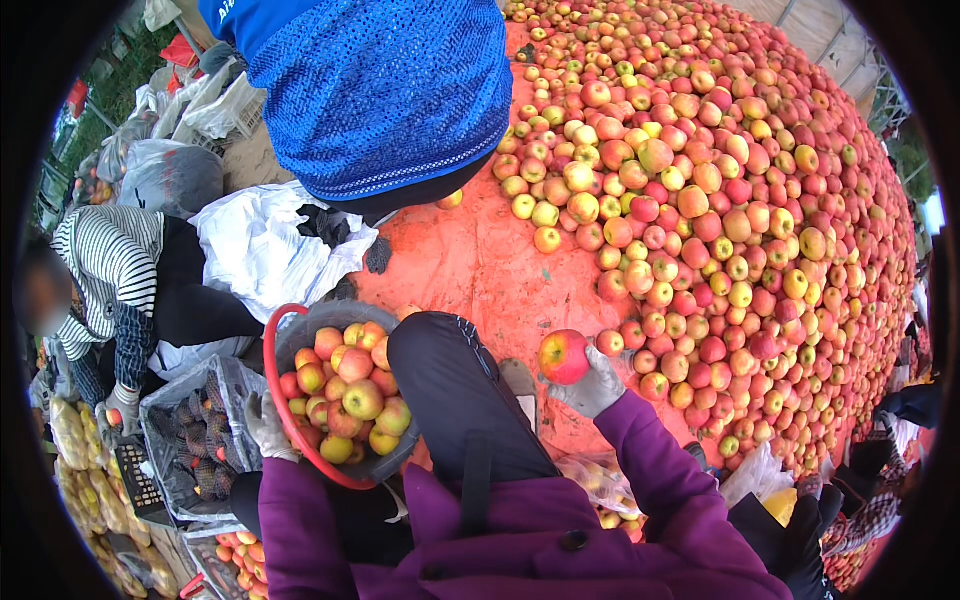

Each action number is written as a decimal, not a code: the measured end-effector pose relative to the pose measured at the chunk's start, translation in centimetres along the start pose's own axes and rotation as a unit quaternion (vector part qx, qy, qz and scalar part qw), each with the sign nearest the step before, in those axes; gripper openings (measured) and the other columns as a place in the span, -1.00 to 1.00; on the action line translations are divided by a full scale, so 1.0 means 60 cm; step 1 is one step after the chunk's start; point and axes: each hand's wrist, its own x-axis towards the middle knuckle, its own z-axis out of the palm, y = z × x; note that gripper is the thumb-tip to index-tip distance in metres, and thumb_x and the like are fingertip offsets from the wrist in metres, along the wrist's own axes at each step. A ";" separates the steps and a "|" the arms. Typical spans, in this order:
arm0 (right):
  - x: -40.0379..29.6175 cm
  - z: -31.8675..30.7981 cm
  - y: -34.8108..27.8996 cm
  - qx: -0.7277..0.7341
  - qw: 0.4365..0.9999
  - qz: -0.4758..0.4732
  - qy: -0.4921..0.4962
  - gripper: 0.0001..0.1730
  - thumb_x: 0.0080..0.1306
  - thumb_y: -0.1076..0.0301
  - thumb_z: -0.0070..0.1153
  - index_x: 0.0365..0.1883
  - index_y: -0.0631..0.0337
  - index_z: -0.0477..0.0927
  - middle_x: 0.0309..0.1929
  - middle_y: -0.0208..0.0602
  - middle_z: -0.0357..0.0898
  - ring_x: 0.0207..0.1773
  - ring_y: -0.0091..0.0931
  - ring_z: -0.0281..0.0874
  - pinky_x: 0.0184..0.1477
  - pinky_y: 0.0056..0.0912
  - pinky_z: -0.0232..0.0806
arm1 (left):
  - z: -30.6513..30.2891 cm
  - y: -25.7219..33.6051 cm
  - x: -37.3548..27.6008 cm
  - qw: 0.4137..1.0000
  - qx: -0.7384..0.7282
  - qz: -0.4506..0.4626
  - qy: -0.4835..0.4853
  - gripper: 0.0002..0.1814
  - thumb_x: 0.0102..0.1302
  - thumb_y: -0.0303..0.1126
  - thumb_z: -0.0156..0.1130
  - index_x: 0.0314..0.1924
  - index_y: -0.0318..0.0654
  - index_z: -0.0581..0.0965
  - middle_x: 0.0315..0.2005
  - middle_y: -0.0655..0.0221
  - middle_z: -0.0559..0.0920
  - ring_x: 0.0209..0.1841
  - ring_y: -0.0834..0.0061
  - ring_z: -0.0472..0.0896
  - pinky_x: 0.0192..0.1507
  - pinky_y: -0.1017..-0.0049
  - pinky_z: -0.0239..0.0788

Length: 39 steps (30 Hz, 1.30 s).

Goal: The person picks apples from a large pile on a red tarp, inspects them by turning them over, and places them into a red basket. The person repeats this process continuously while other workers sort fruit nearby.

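My right hand (592, 384), in a pale glove, holds a red and yellow apple (563, 357) above the red ground sheet (457, 262). To its right the large heap of apples (735, 217) spreads over the sheet. My left hand (268, 424), gloved too, is beside the red rim of a dark bucket (400, 450); its fingers are partly spread and hold no apple. Whether they touch the rim is hard to tell. Apples (352, 382) nearly fill the bucket, which stands left of my bent knee.
A co-worker in a blue top (390, 97) is bent over ahead. At left, a person in a striped top (112, 262) reaches beside a lined crate (225, 435) of net-wrapped fruit. White sacking (277, 247) lies between them. Another crate of apples (244, 562) stands at lower left.
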 end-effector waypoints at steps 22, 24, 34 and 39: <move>0.058 0.298 0.077 -0.276 0.921 -0.102 -0.255 -0.06 0.03 0.36 0.24 0.37 0.29 0.07 0.35 -0.18 0.11 0.40 -0.42 0.07 0.39 -0.31 -0.01 | 0.254 0.323 -0.328 0.874 0.104 0.372 -0.294 0.00 -0.21 -0.43 0.59 0.25 -0.35 0.20 0.16 0.04 0.38 0.23 0.11 0.38 0.24 0.27 0.25; 0.065 0.306 0.089 -0.279 0.917 -0.103 -0.268 -0.05 0.03 0.33 0.25 0.37 0.30 0.06 0.35 -0.19 0.11 0.41 -0.42 0.06 0.40 -0.32 -0.04 | 0.249 0.326 -0.322 0.880 0.112 0.374 -0.272 -0.04 -0.18 -0.45 0.56 0.23 -0.35 0.22 0.12 0.05 0.41 0.19 0.13 0.42 0.20 0.29 0.29; 0.055 0.218 0.044 -0.248 0.949 -0.152 -0.121 -0.37 0.29 0.28 0.08 0.30 0.22 0.23 0.15 -0.24 0.38 0.17 -0.42 0.38 0.11 -0.35 0.31 | 0.179 0.323 -0.276 0.934 0.123 0.295 -0.158 -0.02 -0.21 -0.30 0.61 0.20 -0.33 0.23 0.03 0.16 0.45 0.06 0.29 0.48 0.14 0.34 0.33; 0.034 0.109 0.029 -0.318 0.927 -0.192 0.055 -0.46 0.34 0.18 0.03 0.22 0.25 0.33 0.08 -0.21 0.45 0.03 -0.45 0.48 -0.07 -0.42 0.38 | 0.107 0.277 -0.228 0.956 0.095 0.261 -0.090 0.01 -0.22 -0.29 0.62 0.21 -0.35 0.21 0.07 0.15 0.40 0.08 0.34 0.45 0.14 0.38 0.33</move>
